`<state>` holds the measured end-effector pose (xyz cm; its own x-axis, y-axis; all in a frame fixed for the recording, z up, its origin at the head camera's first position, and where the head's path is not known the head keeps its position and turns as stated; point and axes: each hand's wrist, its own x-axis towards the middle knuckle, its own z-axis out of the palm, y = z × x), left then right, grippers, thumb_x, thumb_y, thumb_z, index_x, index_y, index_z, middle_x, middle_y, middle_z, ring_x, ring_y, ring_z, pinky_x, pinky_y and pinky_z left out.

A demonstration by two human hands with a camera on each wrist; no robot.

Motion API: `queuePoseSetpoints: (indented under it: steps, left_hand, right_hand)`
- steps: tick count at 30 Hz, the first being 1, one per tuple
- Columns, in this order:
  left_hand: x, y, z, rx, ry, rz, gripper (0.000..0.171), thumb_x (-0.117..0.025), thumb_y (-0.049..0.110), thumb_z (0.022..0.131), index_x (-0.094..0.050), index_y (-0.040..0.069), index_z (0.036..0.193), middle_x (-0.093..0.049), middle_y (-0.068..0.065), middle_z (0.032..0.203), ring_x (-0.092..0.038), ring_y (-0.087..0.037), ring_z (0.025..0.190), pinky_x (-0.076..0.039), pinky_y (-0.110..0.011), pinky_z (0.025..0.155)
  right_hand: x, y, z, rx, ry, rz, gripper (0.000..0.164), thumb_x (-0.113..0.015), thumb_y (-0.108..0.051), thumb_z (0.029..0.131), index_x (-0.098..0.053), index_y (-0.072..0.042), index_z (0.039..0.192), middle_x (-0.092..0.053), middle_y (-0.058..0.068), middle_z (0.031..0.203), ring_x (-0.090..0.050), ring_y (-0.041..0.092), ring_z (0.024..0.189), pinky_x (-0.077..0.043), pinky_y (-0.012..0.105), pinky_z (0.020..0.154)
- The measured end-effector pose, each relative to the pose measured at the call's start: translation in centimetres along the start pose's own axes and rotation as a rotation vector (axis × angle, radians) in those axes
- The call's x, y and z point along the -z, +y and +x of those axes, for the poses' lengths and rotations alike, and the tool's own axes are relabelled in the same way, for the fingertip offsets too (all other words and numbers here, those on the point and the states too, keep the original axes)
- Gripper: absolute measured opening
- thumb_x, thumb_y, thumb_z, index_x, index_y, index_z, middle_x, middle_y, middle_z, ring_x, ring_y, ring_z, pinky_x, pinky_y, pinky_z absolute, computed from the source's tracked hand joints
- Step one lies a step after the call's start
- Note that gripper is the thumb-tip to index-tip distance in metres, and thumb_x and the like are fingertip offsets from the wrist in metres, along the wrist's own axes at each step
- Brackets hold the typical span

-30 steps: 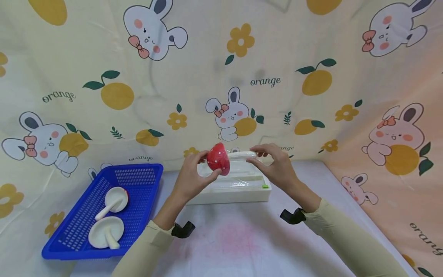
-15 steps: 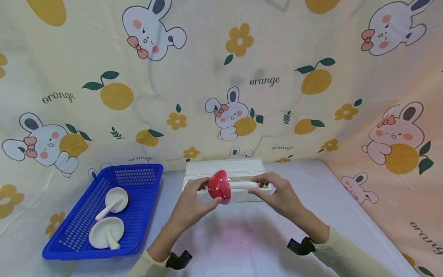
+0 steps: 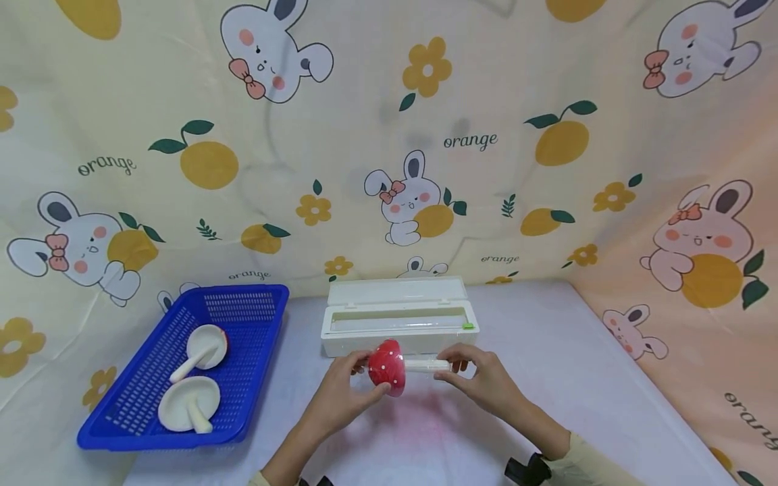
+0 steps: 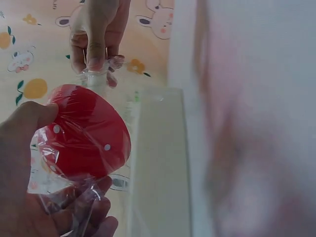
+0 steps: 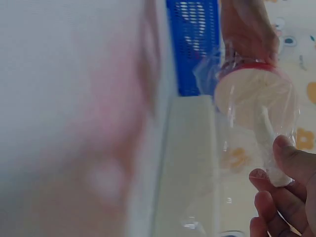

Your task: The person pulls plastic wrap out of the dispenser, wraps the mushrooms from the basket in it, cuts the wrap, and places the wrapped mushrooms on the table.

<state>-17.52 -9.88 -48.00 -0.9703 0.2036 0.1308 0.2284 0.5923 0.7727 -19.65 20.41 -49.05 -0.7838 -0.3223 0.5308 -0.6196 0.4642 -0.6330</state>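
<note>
A toy mushroom (image 3: 387, 368) with a red, white-dotted cap and a white stem is held sideways between both hands, in front of the white box. Clear plastic film (image 5: 232, 118) is wrapped over it, loose around the cap. My left hand (image 3: 340, 398) grips the cap, thumb on the near side. The right hand (image 3: 486, 381) pinches the end of the white stem (image 5: 266, 128) between thumb and fingers. Behind them stands the white cling film box (image 3: 398, 337), its lid (image 3: 398, 291) raised, a film roll (image 3: 401, 322) inside and a green slider (image 3: 468, 326) at its right.
On the left a blue basket (image 3: 255, 378) holds two more mushrooms, one small (image 3: 206, 345) and one larger (image 3: 190, 403), stems facing up. A white cloth (image 3: 547, 337) covers the table. A printed curtain (image 3: 340, 121) hangs behind and at the right.
Both hands have come down and toward me with the wrapped mushroom, from above the cling film box to in front of it. The box now shows fully behind them.
</note>
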Motion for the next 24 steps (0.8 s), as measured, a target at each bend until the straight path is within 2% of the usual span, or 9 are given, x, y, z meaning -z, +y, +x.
queuePoseSetpoints:
  steps: [3, 9, 15, 21, 24]
  left_hand:
    - [-0.5, -0.8, -0.1, 0.021, -0.025, 0.006, 0.074, -0.087, 0.049, 0.088, -0.061, 0.008, 0.144, -0.069, -0.008, 0.129, -0.060, -0.029, 0.119, -0.057, -0.053, 0.096]
    - [-1.3, -2.2, 0.0, 0.041, -0.045, 0.023, 0.075, -0.085, 0.051, 0.089, -0.060, 0.008, 0.146, -0.069, -0.009, 0.127, -0.059, -0.029, 0.118, -0.056, -0.054, 0.093]
    - [-1.6, -3.3, 0.7, 0.087, -0.062, 0.043, 0.074, -0.083, 0.054, 0.090, -0.064, 0.007, 0.144, -0.069, -0.011, 0.127, -0.058, -0.028, 0.115, -0.056, -0.052, 0.088]
    - [-1.9, -4.2, 1.7, 0.096, -0.047, 0.055, 0.070, -0.079, 0.057, 0.092, -0.068, 0.006, 0.139, -0.071, -0.014, 0.127, -0.061, -0.034, 0.121, -0.054, -0.062, 0.096]
    - [-2.1, -4.5, 2.2, 0.077, -0.028, 0.056, 0.068, -0.077, 0.058, 0.094, -0.070, 0.005, 0.138, -0.072, -0.013, 0.127, -0.062, -0.035, 0.123, -0.053, -0.062, 0.100]
  right_hand:
    - [-0.8, 0.6, -0.5, -0.045, -0.026, 0.016, 0.028, -0.094, -0.020, 0.083, -0.079, -0.023, 0.107, -0.074, -0.016, 0.093, -0.064, 0.008, 0.077, -0.056, 0.033, 0.069]
    - [-1.8, 1.7, -0.7, -0.169, -0.083, 0.026, 0.023, -0.093, -0.025, 0.085, -0.080, -0.022, 0.104, -0.072, -0.014, 0.088, -0.060, 0.006, 0.075, -0.052, 0.027, 0.066]
    - [-2.5, 3.0, -0.6, -0.163, -0.082, 0.007, 0.023, -0.095, -0.024, 0.082, -0.082, -0.023, 0.101, -0.064, -0.011, 0.084, -0.055, 0.006, 0.070, -0.048, 0.023, 0.062]
    - [-3.2, 3.9, 0.0, -0.196, -0.092, -0.020, 0.022, -0.094, -0.024, 0.083, -0.081, -0.020, 0.101, -0.065, -0.008, 0.086, -0.054, 0.006, 0.071, -0.048, 0.022, 0.062]
    - [-3.4, 4.2, 0.3, -0.211, -0.103, -0.018, 0.023, -0.093, -0.024, 0.085, -0.080, -0.017, 0.102, -0.065, -0.008, 0.088, -0.055, 0.008, 0.073, -0.049, 0.022, 0.063]
